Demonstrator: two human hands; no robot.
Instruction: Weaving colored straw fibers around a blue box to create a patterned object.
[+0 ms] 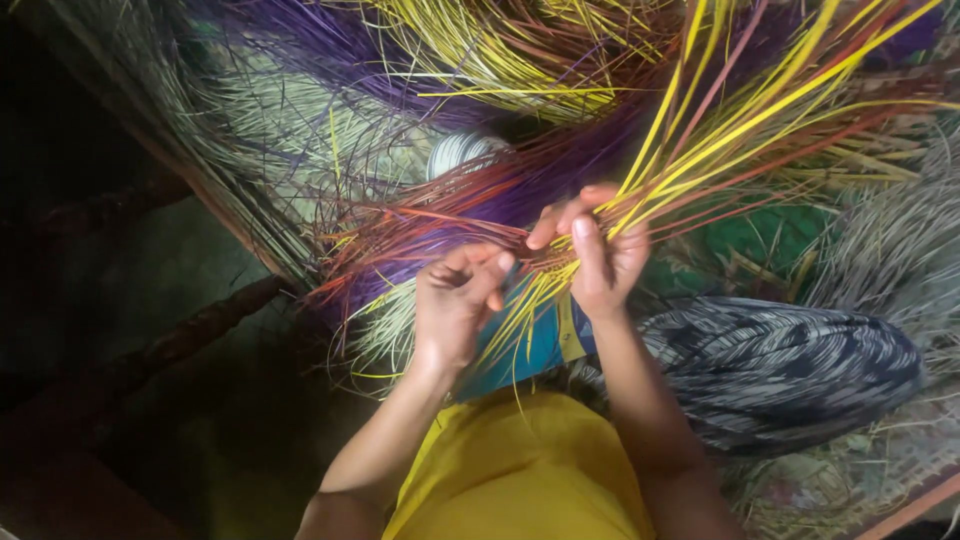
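Fingers (590,245) of the right hand (605,265) close around a fan of yellow and red strands (700,140), pinching them where they cross, seemingly so the spread stays ordered. Left hand (455,300) curls shut on the same bunch's lower ends beside it, steadying them. Two hands work; the strands are too many to count. Purple strands (330,50) lie behind, a striped cloth bundle (790,370) to the right.

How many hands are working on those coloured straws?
2: the left hand pinches strands at centre; the right hand beside it grips the yellow straws. No others visible.
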